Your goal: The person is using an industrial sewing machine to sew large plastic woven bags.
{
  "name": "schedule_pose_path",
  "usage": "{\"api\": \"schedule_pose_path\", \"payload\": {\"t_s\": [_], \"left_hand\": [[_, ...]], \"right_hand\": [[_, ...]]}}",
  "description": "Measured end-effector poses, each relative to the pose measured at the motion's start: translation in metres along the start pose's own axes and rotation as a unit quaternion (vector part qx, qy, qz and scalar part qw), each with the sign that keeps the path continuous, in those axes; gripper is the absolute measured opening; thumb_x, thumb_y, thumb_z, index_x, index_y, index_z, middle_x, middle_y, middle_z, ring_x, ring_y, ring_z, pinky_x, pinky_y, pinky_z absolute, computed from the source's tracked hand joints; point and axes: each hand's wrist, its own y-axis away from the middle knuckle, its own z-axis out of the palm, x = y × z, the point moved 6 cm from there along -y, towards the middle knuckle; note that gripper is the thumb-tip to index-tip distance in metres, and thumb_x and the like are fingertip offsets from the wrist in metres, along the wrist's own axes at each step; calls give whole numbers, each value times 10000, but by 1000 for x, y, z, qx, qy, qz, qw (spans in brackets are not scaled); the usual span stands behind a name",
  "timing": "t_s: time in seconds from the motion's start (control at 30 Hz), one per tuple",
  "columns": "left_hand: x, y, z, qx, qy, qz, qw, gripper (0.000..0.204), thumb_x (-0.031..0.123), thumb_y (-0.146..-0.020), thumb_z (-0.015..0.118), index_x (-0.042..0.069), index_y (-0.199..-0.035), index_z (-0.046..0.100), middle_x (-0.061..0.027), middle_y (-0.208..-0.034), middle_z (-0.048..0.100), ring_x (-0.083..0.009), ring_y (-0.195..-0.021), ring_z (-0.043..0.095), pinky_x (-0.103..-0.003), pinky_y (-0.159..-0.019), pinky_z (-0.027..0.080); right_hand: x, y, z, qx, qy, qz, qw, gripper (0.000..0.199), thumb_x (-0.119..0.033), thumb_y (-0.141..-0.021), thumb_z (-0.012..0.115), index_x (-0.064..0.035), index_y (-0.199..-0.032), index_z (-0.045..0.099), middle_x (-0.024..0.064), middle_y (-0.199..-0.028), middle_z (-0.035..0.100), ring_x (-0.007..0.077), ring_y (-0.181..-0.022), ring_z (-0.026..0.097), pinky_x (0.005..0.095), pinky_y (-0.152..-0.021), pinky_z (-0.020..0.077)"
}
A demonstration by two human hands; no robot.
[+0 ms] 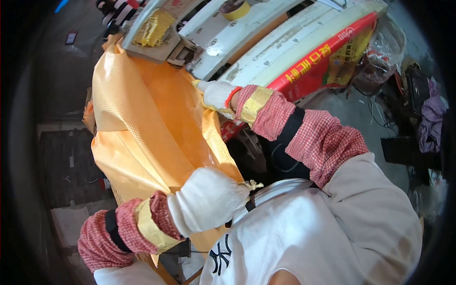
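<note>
A large orange woven sack [164,95] with a fine dimpled surface hangs in folds before me, its glossier side showing in the middle. In a white glove, my left hand [209,197] is closed on its near edge, close to my waist; a frayed yellowish bit sticks out past the fist. Farther off, my right hand [219,96], also gloved, pinches the sack's right edge beside the machine. The sack's far end runs up to a pale machine head [159,42] with a metal part [182,53]. The fingertips of both hands are partly hidden.
A roll of yellow tape [235,9] lies on the white worktop [266,57]. Along its right edge hangs a red and yellow printed sack [327,59]. Beyond stands a clear-plastic-lined bin [380,61]. Checkered cloth [431,118] hangs at far right; dark boards [71,166] lie at left.
</note>
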Motion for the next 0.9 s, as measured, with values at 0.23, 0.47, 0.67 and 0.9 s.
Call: {"api": "schedule_pose_path", "payload": {"t_s": [0.23,0.47,0.67,0.9], "left_hand": [[3,-14,6,4,-12,55,998,97,187,-711,554,92,-699,539,-63,-548,502,-239,-513,551,-361,-441,417],[13,-5,5,9,-47,21,999,112,203,-641,577,111,-605,523,-48,-512,498,-220,-495,556,-350,-414,399],[17,0,8,14,-83,18,996,106,207,-594,576,121,-577,515,-34,-502,491,-224,-482,541,-336,-421,399],[-94,36,-65,87,127,-180,972,190,236,-839,532,63,-883,598,-101,-635,558,-287,-558,556,-330,-540,459]], "right_hand": [[25,52,20,66,-314,127,939,394,-99,-811,498,-19,-1193,445,133,-890,571,224,-689,589,347,-598,504],[-11,123,25,-66,-279,144,947,374,-296,-783,577,-6,-1011,517,178,-856,604,260,-761,625,342,-615,513],[-23,125,38,-61,-108,121,985,339,-311,-759,555,-40,-962,583,209,-966,596,352,-874,587,417,-732,477],[-16,146,45,-177,-507,43,843,214,-226,-794,585,-101,-968,582,-4,-801,559,111,-725,525,307,-661,474]]}}
